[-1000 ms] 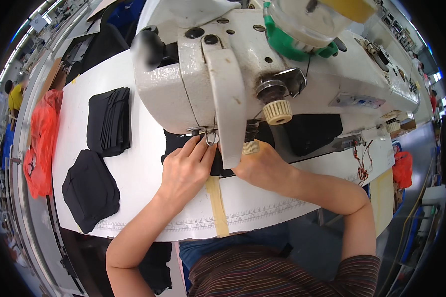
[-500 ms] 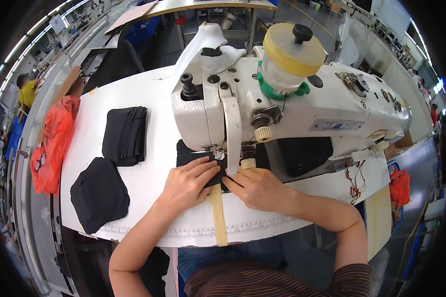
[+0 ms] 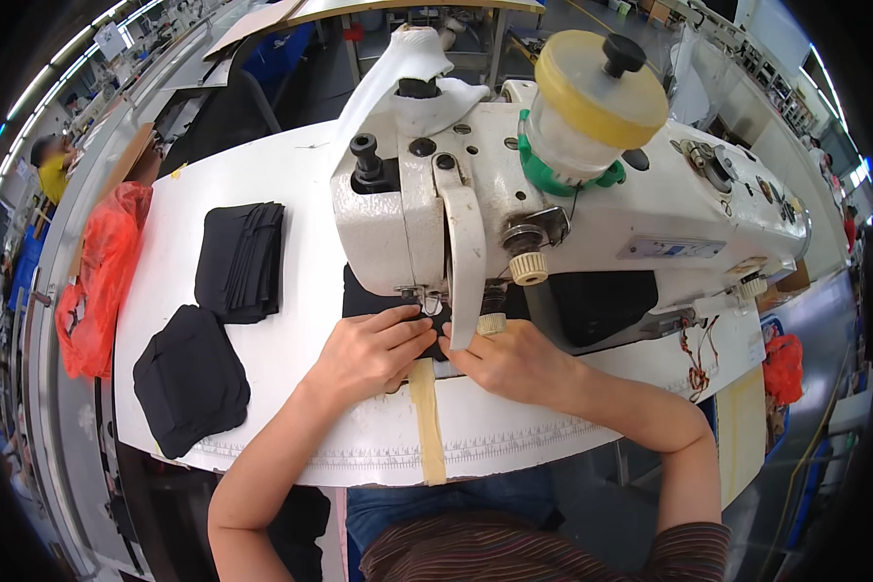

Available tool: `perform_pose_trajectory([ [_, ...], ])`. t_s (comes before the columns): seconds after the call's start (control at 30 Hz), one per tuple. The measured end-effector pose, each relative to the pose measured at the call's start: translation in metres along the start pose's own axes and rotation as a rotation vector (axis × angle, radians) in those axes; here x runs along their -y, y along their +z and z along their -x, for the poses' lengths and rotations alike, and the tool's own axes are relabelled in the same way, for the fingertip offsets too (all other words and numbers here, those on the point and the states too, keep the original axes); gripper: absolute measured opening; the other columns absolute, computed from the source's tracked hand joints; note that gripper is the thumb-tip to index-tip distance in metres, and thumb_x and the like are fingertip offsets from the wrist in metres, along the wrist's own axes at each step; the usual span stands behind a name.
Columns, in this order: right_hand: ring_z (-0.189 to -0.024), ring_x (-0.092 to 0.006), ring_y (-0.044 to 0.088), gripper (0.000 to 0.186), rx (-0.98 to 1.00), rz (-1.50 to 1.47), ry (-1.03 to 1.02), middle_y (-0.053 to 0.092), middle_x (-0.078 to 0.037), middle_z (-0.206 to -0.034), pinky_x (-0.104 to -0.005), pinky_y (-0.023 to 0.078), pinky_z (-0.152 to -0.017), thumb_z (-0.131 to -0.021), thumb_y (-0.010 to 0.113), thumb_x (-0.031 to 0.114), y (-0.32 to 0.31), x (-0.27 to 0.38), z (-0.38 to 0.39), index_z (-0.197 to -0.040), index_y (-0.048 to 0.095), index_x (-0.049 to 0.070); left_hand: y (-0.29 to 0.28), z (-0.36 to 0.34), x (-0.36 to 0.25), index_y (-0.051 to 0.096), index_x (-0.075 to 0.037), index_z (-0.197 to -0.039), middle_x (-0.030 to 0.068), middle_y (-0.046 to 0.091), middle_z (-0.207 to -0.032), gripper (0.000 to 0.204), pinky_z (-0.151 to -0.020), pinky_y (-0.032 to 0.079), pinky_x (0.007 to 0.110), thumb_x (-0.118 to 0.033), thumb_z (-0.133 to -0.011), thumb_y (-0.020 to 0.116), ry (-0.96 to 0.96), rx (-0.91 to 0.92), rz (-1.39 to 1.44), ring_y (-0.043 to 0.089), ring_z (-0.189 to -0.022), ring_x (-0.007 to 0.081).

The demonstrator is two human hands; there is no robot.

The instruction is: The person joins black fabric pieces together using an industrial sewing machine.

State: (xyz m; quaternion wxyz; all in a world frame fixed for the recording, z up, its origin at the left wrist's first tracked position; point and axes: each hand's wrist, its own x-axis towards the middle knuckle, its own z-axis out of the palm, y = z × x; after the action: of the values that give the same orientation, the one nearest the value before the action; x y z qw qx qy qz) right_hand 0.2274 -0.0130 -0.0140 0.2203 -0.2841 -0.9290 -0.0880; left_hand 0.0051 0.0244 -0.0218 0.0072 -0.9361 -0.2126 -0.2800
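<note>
A black fabric piece (image 3: pixel 362 293) lies under the needle area of a white sewing machine (image 3: pixel 383 233). On its near edge, left of the needle, is my left hand (image 3: pixel 371 357), fingers together and bent over the cloth. My right hand (image 3: pixel 519 364) grips the same edge on the other side, its fingertips partly hidden by the machine's white lever (image 3: pixel 468 262). Both hands are closed and close together, just in front of the presser foot. Beneath the machine arm, more black fabric (image 3: pixel 606 303) shows.
Two stacks of black fabric pieces, a far stack (image 3: pixel 238 260) and a near stack (image 3: pixel 192 380), lie on the white table (image 3: pixel 310 461) to the left. Yellow tape (image 3: pixel 427 422) crosses the front edge. A red plastic bag (image 3: pixel 102 281) sits beyond the left edge. Loose threads (image 3: pixel 696 359) lie right.
Both hands have moved slightly away from me with the fabric, toward the needle. Less of the cloth shows on my side of the fingers. The whole view has shifted a little.
</note>
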Motion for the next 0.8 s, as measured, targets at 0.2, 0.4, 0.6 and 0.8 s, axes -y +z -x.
perform_pose_trajectory([
  [0.2,-0.074,-0.0197,0.060,0.019,-0.053,0.027,0.005,0.058,-0.006,-0.077,-0.0279,0.052,-0.060,-0.066,0.064,0.006,0.013,-0.005,0.002,-0.084,0.063,-0.001,-0.002,-0.002,0.003,0.071,-0.003,-0.091,0.0048,0.068,-0.093,0.027,-0.069,0.057,0.031,-0.006,-0.064,0.070,-0.013,-0.012,-0.025,0.066,-0.089,0.0199],
  [0.4,-0.077,-0.0177,0.061,0.016,-0.013,-0.090,0.062,0.057,-0.005,-0.078,-0.0267,0.053,-0.058,-0.067,0.063,0.005,-0.002,-0.003,0.001,-0.082,0.061,0.001,-0.005,0.003,0.004,0.069,-0.003,-0.093,0.0034,0.065,-0.091,0.028,-0.066,0.057,0.029,-0.005,-0.066,0.069,0.041,0.046,0.024,0.064,-0.091,0.0190],
  [0.6,-0.078,-0.0150,0.061,0.015,-0.015,-0.056,0.032,0.057,-0.004,-0.079,-0.0247,0.053,-0.056,-0.069,0.063,0.006,0.000,-0.006,0.004,-0.082,0.061,0.001,0.000,0.003,0.003,0.071,-0.004,-0.094,0.0048,0.066,-0.091,0.029,-0.070,0.056,0.032,-0.002,-0.065,0.072,0.051,0.020,0.040,0.066,-0.090,0.0209],
  [0.8,-0.078,-0.0147,0.061,0.020,0.000,-0.054,-0.007,0.058,-0.003,-0.078,-0.0246,0.052,-0.056,-0.071,0.064,0.008,0.001,-0.009,0.005,-0.090,0.064,0.001,-0.003,0.002,0.002,0.071,-0.003,-0.091,0.0058,0.068,-0.091,0.029,-0.067,0.056,0.033,-0.002,-0.061,0.073,0.071,0.004,0.044,0.067,-0.087,0.0221],
])
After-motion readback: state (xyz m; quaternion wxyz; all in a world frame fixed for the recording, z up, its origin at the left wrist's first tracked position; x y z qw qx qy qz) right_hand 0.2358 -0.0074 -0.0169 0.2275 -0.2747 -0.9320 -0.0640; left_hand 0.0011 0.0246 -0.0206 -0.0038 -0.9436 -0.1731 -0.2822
